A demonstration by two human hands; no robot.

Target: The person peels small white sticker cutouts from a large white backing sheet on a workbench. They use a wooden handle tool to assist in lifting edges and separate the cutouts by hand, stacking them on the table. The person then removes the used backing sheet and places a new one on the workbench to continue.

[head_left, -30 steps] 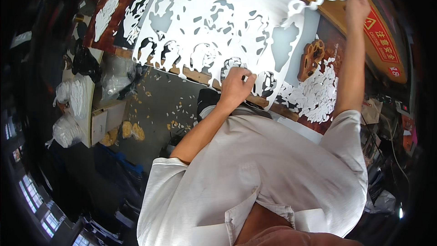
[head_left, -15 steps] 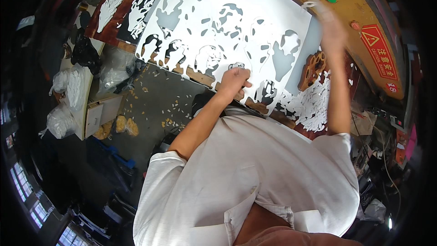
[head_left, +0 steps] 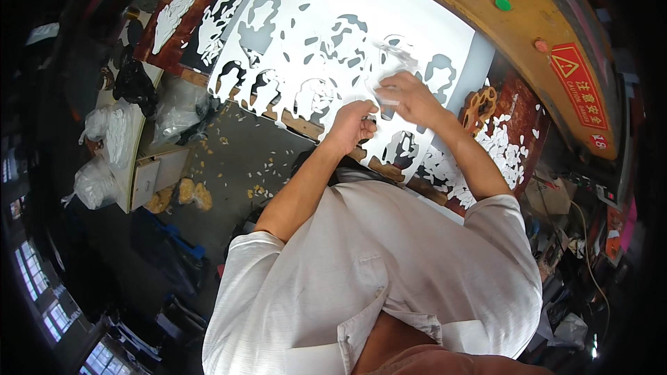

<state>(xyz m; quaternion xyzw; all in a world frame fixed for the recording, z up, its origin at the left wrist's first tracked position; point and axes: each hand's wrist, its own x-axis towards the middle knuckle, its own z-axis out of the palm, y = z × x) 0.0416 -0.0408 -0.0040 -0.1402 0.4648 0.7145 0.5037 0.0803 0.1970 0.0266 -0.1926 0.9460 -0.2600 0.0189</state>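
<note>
A large white sheet [head_left: 410,10] with rows of die-cut openings lies on the work surface before me. My left hand [head_left: 353,126] is at its near part, thumb and fingers pressed together; whatever they pinch is hidden. Just to the right, my right hand [head_left: 411,99] reaches over the sheet with its fingers bent toward the left hand. A white cut piece [head_left: 399,60], smeared by motion, shows at the right fingers and appears held by them. Beyond the sheet's right edge stands a brown cutting die [head_left: 479,107] with curved walls.
White offcuts [head_left: 501,153] are heaped at the right. Stacked white cut pieces [head_left: 174,17] and loose ones [head_left: 219,24] lie at the far left. A yellow machine beam [head_left: 549,35] with green and red buttons borders the far right. Plastic bags [head_left: 177,107] sit left.
My right hand has come from the beam at the right down and left to beside my left hand. The left hand stays nearly in place. The sheet's right near edge looks slightly shifted.
</note>
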